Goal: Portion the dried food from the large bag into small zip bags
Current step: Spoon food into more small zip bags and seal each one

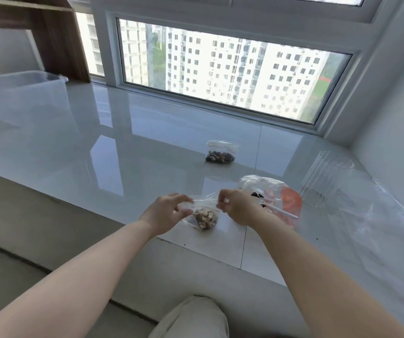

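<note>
A small clear zip bag (204, 217) holding pale brown dried pieces hangs just above the near edge of the glossy white sill (123, 147). My left hand (168, 212) pinches its top at the left end and my right hand (238, 207) pinches it at the right end. Just behind my right hand lies the large clear bag (285, 198) with red print, dark dried food and a white stick-like handle (281, 212) inside. A second small zip bag (220, 153) with dark dried pieces lies farther back on the sill.
A clear ribbed glass jar (325, 181) stands to the right of the large bag, with crumpled clear plastic (376, 211) beside it. A translucent storage box (25, 98) sits at the far left under a wooden shelf (57, 37). The window runs along the back.
</note>
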